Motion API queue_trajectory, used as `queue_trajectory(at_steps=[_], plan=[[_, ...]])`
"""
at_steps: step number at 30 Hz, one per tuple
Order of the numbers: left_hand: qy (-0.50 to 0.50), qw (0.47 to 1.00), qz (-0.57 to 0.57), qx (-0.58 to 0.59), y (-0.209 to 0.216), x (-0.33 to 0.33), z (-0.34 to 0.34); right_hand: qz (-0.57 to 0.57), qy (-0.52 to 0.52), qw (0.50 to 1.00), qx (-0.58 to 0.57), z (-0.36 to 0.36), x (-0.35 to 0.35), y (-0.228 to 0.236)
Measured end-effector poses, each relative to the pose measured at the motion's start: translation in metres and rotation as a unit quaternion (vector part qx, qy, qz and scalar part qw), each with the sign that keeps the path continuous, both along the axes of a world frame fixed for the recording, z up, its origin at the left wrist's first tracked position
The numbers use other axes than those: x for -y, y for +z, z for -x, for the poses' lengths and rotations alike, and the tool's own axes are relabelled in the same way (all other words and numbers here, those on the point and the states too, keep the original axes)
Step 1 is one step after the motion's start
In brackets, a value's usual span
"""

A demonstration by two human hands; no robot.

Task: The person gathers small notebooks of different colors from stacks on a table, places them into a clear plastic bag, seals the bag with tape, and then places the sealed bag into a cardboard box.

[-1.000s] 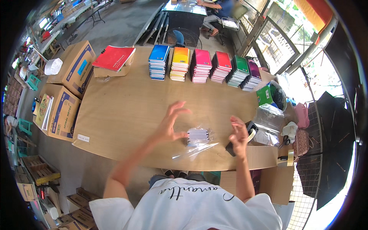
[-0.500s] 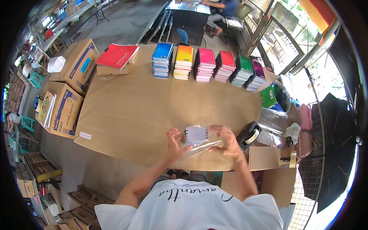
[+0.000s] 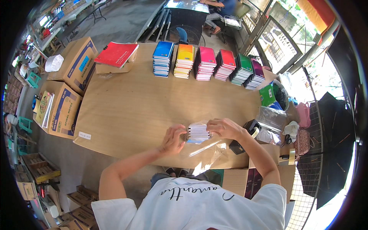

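Observation:
A small stack of spiral notebooks (image 3: 199,132) stands near the front edge of the table, page edges facing up toward me and a bit of blue at its base. Clear plastic film (image 3: 216,150) lies around and in front of it, glinting in the light. Against the stack's left side, my left hand (image 3: 173,139) curls its fingers in a grip. On the opposite side my right hand (image 3: 225,128) grips the upper right corner, fingertips pressed over the edge. Some of the film is hidden beneath the hands.
Several stacks of notebooks in different colours (image 3: 205,63) line the far edge. Cartons (image 3: 63,111) stand at the left, with a red notebook (image 3: 116,54) beside them. A tape dispenser (image 3: 251,128), plastic sheets (image 3: 270,117) and an open carton (image 3: 235,182) are at my right.
Both hands have closed in on the sides of the stack, the right one now reaching over its corner. The plastic that was held up in front has dropped toward the table.

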State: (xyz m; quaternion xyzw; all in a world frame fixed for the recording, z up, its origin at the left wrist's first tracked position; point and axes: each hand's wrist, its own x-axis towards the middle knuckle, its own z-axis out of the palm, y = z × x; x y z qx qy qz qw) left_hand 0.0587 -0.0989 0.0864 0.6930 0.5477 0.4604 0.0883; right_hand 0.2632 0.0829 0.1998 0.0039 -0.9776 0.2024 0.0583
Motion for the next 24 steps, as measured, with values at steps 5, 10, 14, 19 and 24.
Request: queue_trajectory(at_steps=[5, 10, 14, 19, 24], plan=[[-0.046, 0.992, 0.039, -0.108, 0.007, -0.004, -0.002, -0.004, -0.020, 0.999, 0.026, -0.002, -0.001, -0.007], [-0.047, 0.977, -0.003, -0.210, 0.023, -0.011, 0.010, 0.023, -0.029, 0.999, 0.028, 0.003, 0.003, 0.001], [-0.122, 0.966, 0.058, -0.220, 0.017, -0.015, 0.020, 0.015, -0.028, 0.999, 0.016, 0.003, 0.004, -0.011], [-0.086, 0.963, 0.037, -0.254, 0.003, -0.011, 0.019, 0.023, -0.029, 0.999, 0.010, 0.001, 0.004, -0.006], [-0.173, 0.926, 0.087, -0.325, 0.033, -0.026, 0.023, -0.031, 0.000, 0.999, -0.030, -0.002, 0.000, -0.001]])
